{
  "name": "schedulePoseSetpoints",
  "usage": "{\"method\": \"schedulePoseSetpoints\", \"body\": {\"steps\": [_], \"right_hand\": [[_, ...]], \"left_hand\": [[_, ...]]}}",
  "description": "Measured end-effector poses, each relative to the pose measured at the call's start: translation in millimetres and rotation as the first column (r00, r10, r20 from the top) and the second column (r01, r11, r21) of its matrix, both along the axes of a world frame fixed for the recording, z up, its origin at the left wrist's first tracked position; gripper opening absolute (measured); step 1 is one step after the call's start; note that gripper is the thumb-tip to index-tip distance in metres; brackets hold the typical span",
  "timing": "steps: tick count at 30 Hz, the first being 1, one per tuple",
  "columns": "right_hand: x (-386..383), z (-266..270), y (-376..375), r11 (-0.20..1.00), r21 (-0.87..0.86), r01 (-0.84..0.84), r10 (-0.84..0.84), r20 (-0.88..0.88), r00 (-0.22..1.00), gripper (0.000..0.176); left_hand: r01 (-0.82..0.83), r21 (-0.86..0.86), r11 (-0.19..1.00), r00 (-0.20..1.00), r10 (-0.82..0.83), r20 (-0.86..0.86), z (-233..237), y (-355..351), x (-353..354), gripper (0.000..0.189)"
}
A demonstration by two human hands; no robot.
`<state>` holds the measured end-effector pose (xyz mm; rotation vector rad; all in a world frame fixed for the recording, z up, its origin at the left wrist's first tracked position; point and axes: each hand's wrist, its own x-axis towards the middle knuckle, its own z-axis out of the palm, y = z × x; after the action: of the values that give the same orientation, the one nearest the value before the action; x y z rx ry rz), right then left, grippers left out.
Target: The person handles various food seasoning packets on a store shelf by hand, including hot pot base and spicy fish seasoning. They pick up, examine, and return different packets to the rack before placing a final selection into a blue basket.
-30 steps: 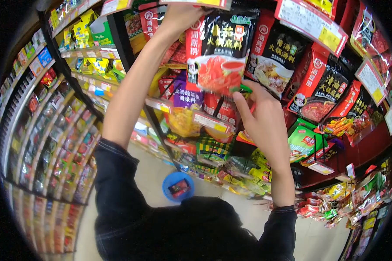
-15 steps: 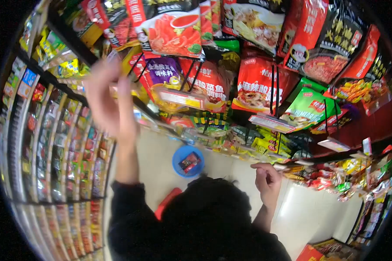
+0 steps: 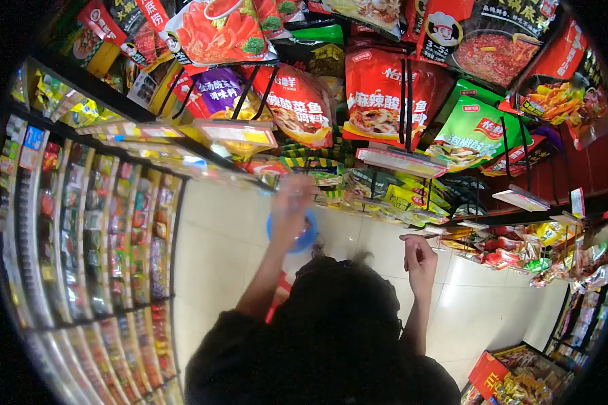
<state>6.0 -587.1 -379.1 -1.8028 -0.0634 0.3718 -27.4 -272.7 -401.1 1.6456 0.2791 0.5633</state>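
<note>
My left hand (image 3: 294, 204) is smeared by motion in front of the lower packets; it overlaps the round blue tub (image 3: 307, 235) on the floor in this view. What its fingers do is lost in the blur. On the right, my right hand (image 3: 421, 260) is raised below the rack's edge, its index finger stretched sideways and the other fingers curled in, with nothing visible in them. Above the hands hang seasoning packets: a red packet (image 3: 378, 91), a green packet (image 3: 473, 135), a purple packet (image 3: 224, 94) and another red packet (image 3: 300, 108).
Black hooks with price-tag holders (image 3: 402, 162) jut out from the rack. Long shelves of small packaged goods (image 3: 91, 229) line the left side. A red carton of packets (image 3: 490, 378) stands at the lower right on the pale tiled floor (image 3: 213, 236). Dark hair (image 3: 341, 304) fills the bottom middle.
My left hand has swung down and to the right, from beside the upper left packets to over the blue tub. My right hand keeps nearly the same pose. The view has shifted slightly.
</note>
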Motion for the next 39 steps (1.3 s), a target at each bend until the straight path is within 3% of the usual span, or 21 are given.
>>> {"method": "schedulePoseSetpoints", "body": {"steps": [2, 5, 6, 9, 10, 13, 14, 17, 18, 21, 22, 25, 26, 32, 35, 39], "right_hand": [[0.7, -1.8, -2.9, 1.0, 0.007, -0.017, 0.017, -0.011, 1.0, 0.017], [-4.4, -7.1, -9.8, 0.999, 0.022, -0.024, 0.024, -0.015, 1.0, 0.017], [-5.2, -6.4, -10.4, 0.999, 0.023, -0.022, 0.022, -0.015, 1.0, 0.017], [-5.6, -10.0, -18.5, 1.0, 0.026, -0.003, 0.004, -0.022, 1.0, 0.019], [-5.8, -11.3, -22.0, 1.0, 0.023, 0.009, -0.009, -0.024, 1.0, 0.019], [-9.8, -15.7, -29.4, 0.999, 0.009, 0.042, -0.042, -0.026, 0.999, 0.02], [-8.6, -16.2, -30.6, 0.999, 0.007, 0.049, -0.049, -0.02, 0.999, 0.02], [-9.7, -17.4, -36.1, 0.999, -0.005, 0.052, -0.052, -0.009, 0.999, 0.021], [-11.5, -17.2, -37.8, 0.998, 0.0, 0.064, -0.064, -0.013, 0.998, 0.021], [-15.8, -18.9, -43.3, 0.995, 0.008, 0.103, -0.103, -0.013, 0.995, 0.021], [-18.1, -20.7, -45.5, 0.993, 0.005, 0.116, -0.116, -0.012, 0.993, 0.021], [-22.9, -33.6, -51.2, 0.991, 0.023, 0.134, -0.134, -0.008, 0.991, 0.02], [-23.1, -37.9, -52.0, 0.99, 0.039, 0.132, -0.131, -0.025, 0.991, 0.02], [-19.1, -36.7, -35.6, 0.994, 0.077, 0.074, -0.071, -0.053, 0.996, 0.02], [-18.4, -36.3, -30.8, 0.999, 0.045, 0.018, -0.016, -0.039, 0.999, 0.02], [-22.7, -33.1, -25.5, 1.0, 0.02, -0.009, 0.01, -0.038, 0.999, 0.019]], "left_hand": [[0.012, -0.027, 1.0, 0.999, -0.013, -0.049, 9.4, 32.8, 19.9, 0.048], [-0.073, 0.029, 0.997, 0.991, 0.076, -0.113, 8.8, 35.7, 37.7, 0.059], [-0.021, -0.046, 0.999, 0.99, 0.015, -0.142, 4.5, 32.6, 40.3, 0.065], [-0.087, -0.044, 0.995, 0.993, 0.083, -0.084, -13.1, 17.9, 51.5, 0.064], [-0.097, 0.072, 0.993, 0.99, 0.104, -0.097, -11.9, 23.6, 59.6, 0.077], [-0.238, 0.155, 0.959, 0.971, 0.235, 0.034, -6.1, 33.8, 96.7, 0.091], [-0.24, 0.214, 0.947, 0.969, 0.221, 0.111, -5.4, 41.8, 111.8, 0.108], [-0.379, 0.36, 0.853, 0.921, 0.31, 0.238, 10.4, 56.8, 134.1, 0.118], [-0.394, 0.312, 0.864, 0.918, 0.358, 0.169, 25.0, 54.8, 132.6, 0.125], [-0.326, 0.171, 0.93, 0.922, 0.273, 0.274, 33.3, 65.7, 138.5, 0.116], [-0.381, 0.242, 0.892, 0.913, 0.321, 0.253, 38.0, 66.0, 138.5, 0.116], [-0.279, 0.067, 0.958, 0.931, 0.252, 0.262, 36.7, 59.6, 139.1, 0.118], [-0.267, 0.145, 0.953, 0.93, 0.216, 0.296, 26.6, 59.5, 139.1, 0.115], [-0.107, -0.015, 0.994, 0.984, 0.108, 0.141, 33.5, 32.7, 115.9, 0.11], [-0.106, -0.071, 0.992, 0.985, 0.115, 0.132, 19.1, 48.0, 125.9, 0.1], [-0.098, -0.162, 0.982, 0.975, 0.127, 0.182, 32.3, 55.3, 134.3, 0.107]]}}
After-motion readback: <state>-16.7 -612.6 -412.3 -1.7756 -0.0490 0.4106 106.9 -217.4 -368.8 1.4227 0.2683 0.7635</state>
